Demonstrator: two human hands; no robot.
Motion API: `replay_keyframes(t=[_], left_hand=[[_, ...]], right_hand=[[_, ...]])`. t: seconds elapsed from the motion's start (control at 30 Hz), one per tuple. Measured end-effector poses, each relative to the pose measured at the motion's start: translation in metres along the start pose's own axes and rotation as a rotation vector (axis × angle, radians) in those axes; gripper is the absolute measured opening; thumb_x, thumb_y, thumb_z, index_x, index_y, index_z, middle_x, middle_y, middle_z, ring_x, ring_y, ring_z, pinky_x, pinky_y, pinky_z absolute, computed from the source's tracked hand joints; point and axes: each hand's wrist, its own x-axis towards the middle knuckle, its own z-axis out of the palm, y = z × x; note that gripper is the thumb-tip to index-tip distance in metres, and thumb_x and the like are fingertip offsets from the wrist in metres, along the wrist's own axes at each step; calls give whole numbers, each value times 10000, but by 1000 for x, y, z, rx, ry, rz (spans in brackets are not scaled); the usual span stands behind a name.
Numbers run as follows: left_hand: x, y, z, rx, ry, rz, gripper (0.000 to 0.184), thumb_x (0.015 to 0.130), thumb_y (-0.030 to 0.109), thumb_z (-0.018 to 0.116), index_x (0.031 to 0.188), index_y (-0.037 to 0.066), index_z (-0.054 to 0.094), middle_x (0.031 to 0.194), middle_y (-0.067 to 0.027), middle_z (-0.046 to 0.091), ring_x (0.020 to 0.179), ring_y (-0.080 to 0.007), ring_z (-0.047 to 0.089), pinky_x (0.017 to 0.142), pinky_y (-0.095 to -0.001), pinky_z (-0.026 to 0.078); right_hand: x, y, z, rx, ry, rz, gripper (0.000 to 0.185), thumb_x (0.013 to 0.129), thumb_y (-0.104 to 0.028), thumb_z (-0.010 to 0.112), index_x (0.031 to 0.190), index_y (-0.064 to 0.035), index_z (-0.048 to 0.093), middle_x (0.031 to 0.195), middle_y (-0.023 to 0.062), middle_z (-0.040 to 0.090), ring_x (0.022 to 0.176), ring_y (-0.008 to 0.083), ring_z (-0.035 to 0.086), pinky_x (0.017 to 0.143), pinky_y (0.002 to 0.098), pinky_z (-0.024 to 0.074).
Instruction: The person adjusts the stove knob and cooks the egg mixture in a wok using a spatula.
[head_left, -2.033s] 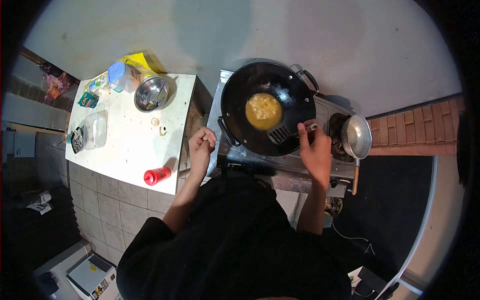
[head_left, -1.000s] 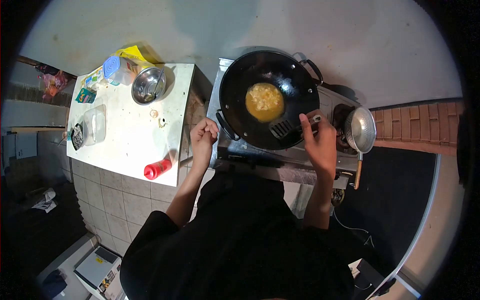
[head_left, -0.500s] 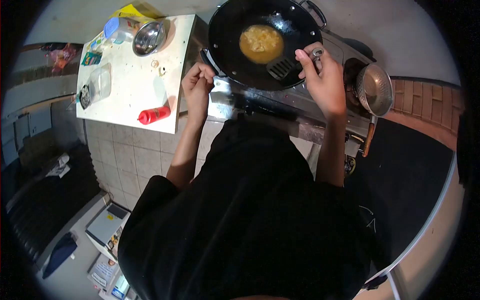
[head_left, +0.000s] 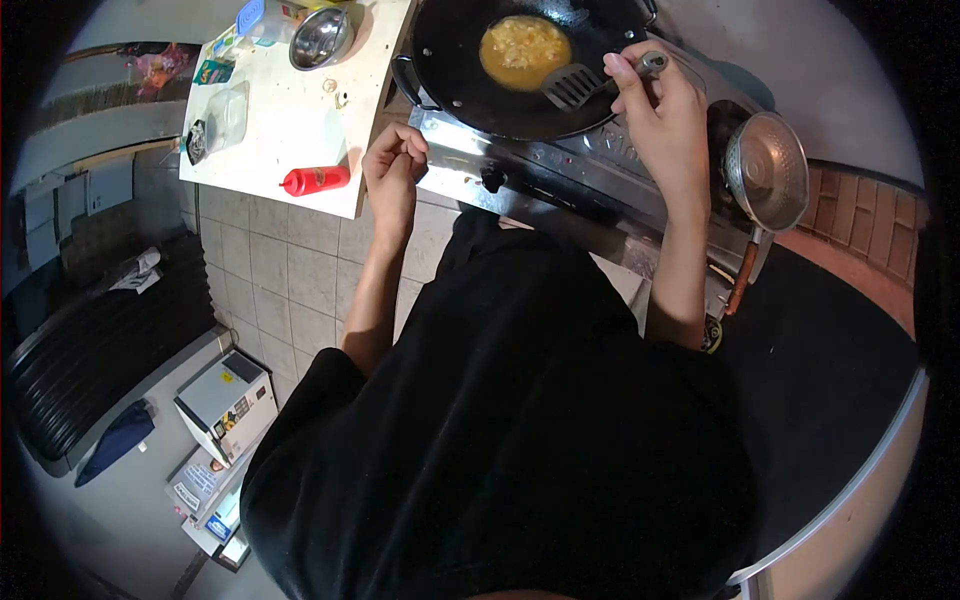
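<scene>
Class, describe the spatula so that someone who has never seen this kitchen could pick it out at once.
Find the stove, then the big black wok on it, left of the silver pan. Near the wok's lower right rim, the right hand holds the spatula. Its flat, dark blade is cut with long slots, unlike the wok's smooth surface or the yellow food beside it.

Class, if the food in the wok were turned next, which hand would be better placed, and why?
Probably the right hand: it holds the slotted spatula beside the yellow food in the wok. The left hand is curled outside the wok, with no tool visible.
</scene>
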Motion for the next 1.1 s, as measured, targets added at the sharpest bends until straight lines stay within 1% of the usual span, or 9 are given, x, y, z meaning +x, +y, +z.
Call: replay_keyframes(t=[0.2, 0.23, 0.37, 0.53, 0.7, 0.8, 0.87, 0.93, 1.1], left_hand=[[31, 10, -20, 13, -66, -11, 290, 790, -127, 340, 839, 39, 572, 672, 61, 426, 576, -21, 334, 516, -194, 224], [37, 10, -27, 26, -100, -8, 287, 785, -125, 340, 837, 36, 572, 671, 59, 427, 575, -23, 335, 518, -196, 227], [51, 12, -56, 91, -265, -58, 291, 764, -123, 315, 821, 20, 562, 652, 41, 423, 589, -34, 348, 525, -206, 236], [59, 8, -82, 77, -498, -172, 300, 766, -125, 305, 801, 18, 566, 657, 18, 465, 608, -42, 389, 563, -204, 291], [56, 18, -81, 116, -698, -86, 289, 764, -128, 325, 813, 26, 564, 715, 10, 510, 648, -47, 418, 574, -201, 292], [56, 16, -67, 90, -613, -44, 294, 753, -122, 327, 791, 14, 586, 660, -3, 500, 616, -73, 441, 564, -243, 314], [51, 19, -52, 44, -535, -20, 292, 762, -117, 324, 805, 16, 581, 646, 7, 481, 609, -63, 417, 560, -228, 297], [43, 19, -42, -88, -290, -65, 279, 773, -112, 327, 817, 20, 569, 640, 22, 463, 589, -46, 379, 539, -212, 263], [42, 3, -33, -100, -204, -28, 256, 788, -94, 337, 811, 35, 557, 644, 43, 440, 561, -20, 333, 505, -203, 213]], right_hand=[[-5, -15, 14, 28, 71, 69, 222, 948, -246, 651, 905, -32, 610, 598, 35, 538, 584, 79, 502, 558, 262, 412], [-6, -12, 20, 77, 92, 25, 180, 944, -196, 657, 899, -31, 605, 636, 11, 552, 615, 48, 493, 566, 234, 404], [-23, -26, 43, 197, 167, 119, 167, 936, -172, 662, 878, -33, 591, 729, -35, 562, 660, 27, 484, 586, 209, 393], [-30, -39, 68, 107, 212, 152, 160, 932, -171, 656, 889, -30, 594, 723, -36, 550, 674, 20, 467, 594, 208, 377], [-25, -56, 78, 27, 175, 204, 161, 937, -171, 647, 883, -34, 582, 682, -30, 521, 645, 23, 444, 569, 215, 355], [-18, -50, 72, 23, 110, 162, 162, 937, -168, 648, 876, -36, 576, 669, -23, 518, 636, 21, 436, 557, 216, 346], [-14, -54, 65, -10, 88, 121, 151, 931, -150, 652, 876, -35, 572, 665, -19, 501, 631, 21, 425, 547, 219, 339], [-15, -55, 58, -26, 70, 107, 138, 923, -127, 657, 881, -31, 567, 665, -15, 478, 627, 24, 412, 547, 223, 336], [-13, -41, 38, 19, 53, 73, 154, 925, -116, 657, 887, -17, 547, 663, -5, 445, 623, 32, 392, 548, 228, 339]])
